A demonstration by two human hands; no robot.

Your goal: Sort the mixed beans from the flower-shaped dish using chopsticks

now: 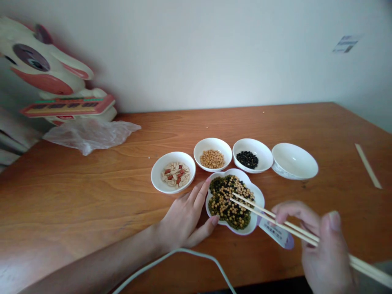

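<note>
My left hand (187,216) holds the left rim of a white, flower-shaped dish (259,199), thumb and fingers spread along its edge. Green beans, dark beans and yellow soybeans (229,198) lie mixed in the dish. Its labelled handle (275,234) points toward my right hand (321,245), which is closed around a pair of wooden chopsticks (294,230). The chopstick tips are slightly apart over the mixed beans; I cannot make out a bean between them. Behind the dish stand white bowls with peanuts (175,174), soybeans (212,159) and black beans (247,159).
An empty white bowl (294,160) stands at the right end of the row. A paper chopstick sleeve or strip (368,166) lies far right. A cow-shaped toy keyboard (67,104) and a clear plastic bag (92,134) sit back left. A pale cable (180,250) crosses the foreground.
</note>
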